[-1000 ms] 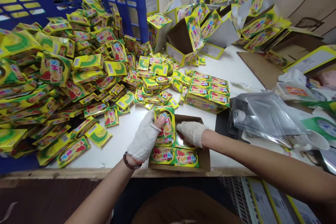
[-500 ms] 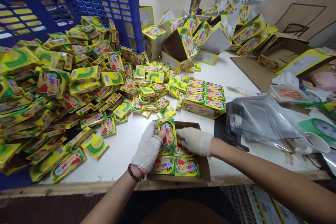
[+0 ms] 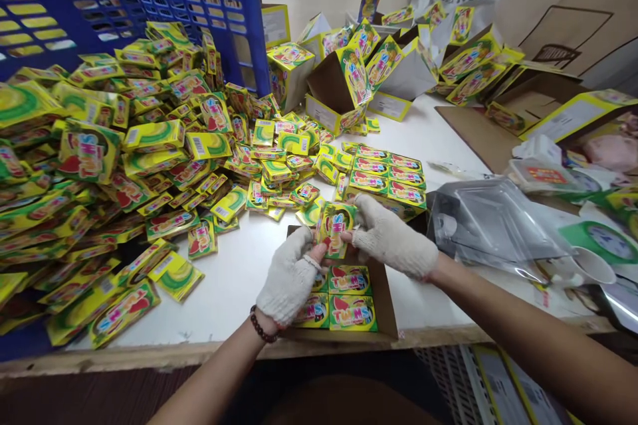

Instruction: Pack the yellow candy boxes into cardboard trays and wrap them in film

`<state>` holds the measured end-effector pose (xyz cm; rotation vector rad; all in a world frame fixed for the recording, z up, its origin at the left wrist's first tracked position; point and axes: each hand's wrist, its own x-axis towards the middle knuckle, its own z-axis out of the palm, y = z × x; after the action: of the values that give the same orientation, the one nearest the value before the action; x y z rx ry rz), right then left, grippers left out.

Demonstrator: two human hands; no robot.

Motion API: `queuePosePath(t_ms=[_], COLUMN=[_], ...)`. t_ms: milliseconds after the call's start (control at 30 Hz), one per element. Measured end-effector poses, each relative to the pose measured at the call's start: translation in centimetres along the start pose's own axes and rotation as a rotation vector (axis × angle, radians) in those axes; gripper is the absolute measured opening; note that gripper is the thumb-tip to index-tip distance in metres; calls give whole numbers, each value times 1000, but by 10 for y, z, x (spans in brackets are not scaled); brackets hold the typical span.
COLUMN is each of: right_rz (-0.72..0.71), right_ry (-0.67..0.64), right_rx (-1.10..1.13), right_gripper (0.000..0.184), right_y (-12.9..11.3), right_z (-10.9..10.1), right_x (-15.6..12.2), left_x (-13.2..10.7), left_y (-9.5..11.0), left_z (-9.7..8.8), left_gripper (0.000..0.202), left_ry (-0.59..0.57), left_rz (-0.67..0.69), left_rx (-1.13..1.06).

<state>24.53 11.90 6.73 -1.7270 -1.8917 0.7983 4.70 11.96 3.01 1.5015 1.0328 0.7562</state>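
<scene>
Between my two gloved hands is a small yellow-green candy box (image 3: pixel 337 224) printed "TWINS", held tilted above an open carton (image 3: pixel 386 305). My left hand (image 3: pixel 292 279), in a white knit glove with bare fingertips, grips its lower left side with the thumb on the front. My right hand (image 3: pixel 391 236), gloved the same way, pinches its right side. Inside the carton, several matching boxes (image 3: pixel 353 312) lie flat in rows; its far part is partly hidden by my hands. Just behind stands a block of matching boxes (image 3: pixel 389 176) in neat rows.
A large heap of loose candy boxes (image 3: pixel 164 146) spills from a blue plastic crate (image 3: pixel 199 0) on the left. Printed display cartons (image 3: pixel 343 86) crowd the back. To the right lie a clear plastic tray (image 3: pixel 498 219), a white cup (image 3: pixel 591 267) and a green tape roll (image 3: pixel 601 240).
The candy box has moved right and slightly up, out from over the carton's left part. My right hand has risen out of the carton and now grips the box too.
</scene>
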Motion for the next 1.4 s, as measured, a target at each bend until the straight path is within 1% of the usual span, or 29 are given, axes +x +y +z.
queuePosePath(t_ms=[33,67,100,133,167,200,233,300,333,400,433,500,533,633,700,767,833,900,933,967,1000,1033,1100,1133,1167,1233,1300,1367,1400], right_rz=[-120,-257,-382,-468,-491,-446,-355,-146,-59,58,94,123,125,60,-19,-104,-124,-82,-45,-6,28,55,88,93,95,95,78,34,3], right_ry=[72,106,88,24,-64,-145,-208,-296,-330,-412,-448,-495,-505,-489,-468,-424,-318,-177,-143,-156,-207,-272,-371,-382,-377,-379,-415,-428,-410], right_rx=[-149,-306,-454,-584,-690,-769,-820,-857,-856,-844,-843,-854,-866,-904,-919,-907,-875,-821,-792,-765,-742,-725,-709,-706,-706,-708,-709,-693,-681], right_gripper=[41,38,33,25,19,17,17,18,19,22,23,25,26,29,29,27,27,27,28,28,27,26,26,27,28,28,28,32,34], right_y=[-2,-5,-9,-11,-13,-14,-15,-13,-12,-12,-13,-16,-17,-15,-9,-2,6,14,18,22,26,29,33,34,34,32,27,23,22], right_z=[-2,-5,-8,-10,-12,-12,-11,-6,-3,7,12,21,26,35,37,36,31,24,21,18,16,15,16,17,18,17,13,7,6], right_x=[-1,-2,-4,-5,-6,-7,-7,-6,-4,1,3,7,8,7,5,4,5,10,13,16,19,21,22,22,21,19,21,29,37], left_x=[2,3,5,6,7,7,6,3,1,-5,-7,-11,-12,-12,-10,-7,-3,3,6,10,14,17,21,22,22,20,17,17,19], left_y=[1,2,4,7,9,11,12,10,7,0,-5,-11,-13,-10,-6,-2,-2,-6,-9,-12,-15,-18,-23,-26,-29,-35,-39,-36,-31], left_z=[-2,-4,-5,-5,-5,-3,0,8,13,22,26,31,31,28,25,25,28,33,36,39,42,44,47,49,49,49,49,47,45], left_gripper=[21,17,14,12,11,11,14,21,23,28,34,46,49,44,37,29,23,28,35,42,47,50,49,50,52,63,74,75,70], left_ry=[31,55,60,51,40,25,2,-110,-191,-345,-381,-391,-392,-410,-399,-359,-324,-346,-368,-395,-430,-469,-533,-548,-553,-557,-587,-626,-633], left_rz=[64,142,217,265,269,234,173,57,44,81,86,38,-5,-89,-103,-11,179,402,488,537,540,499,364,328,328,350,322,274,262], left_rx=[145,303,444,554,642,723,812,1013,1106,1239,1277,1309,1311,1295,1273,1243,1210,1177,1162,1154,1159,1179,1232,1242,1234,1186,1149,1127,1105])
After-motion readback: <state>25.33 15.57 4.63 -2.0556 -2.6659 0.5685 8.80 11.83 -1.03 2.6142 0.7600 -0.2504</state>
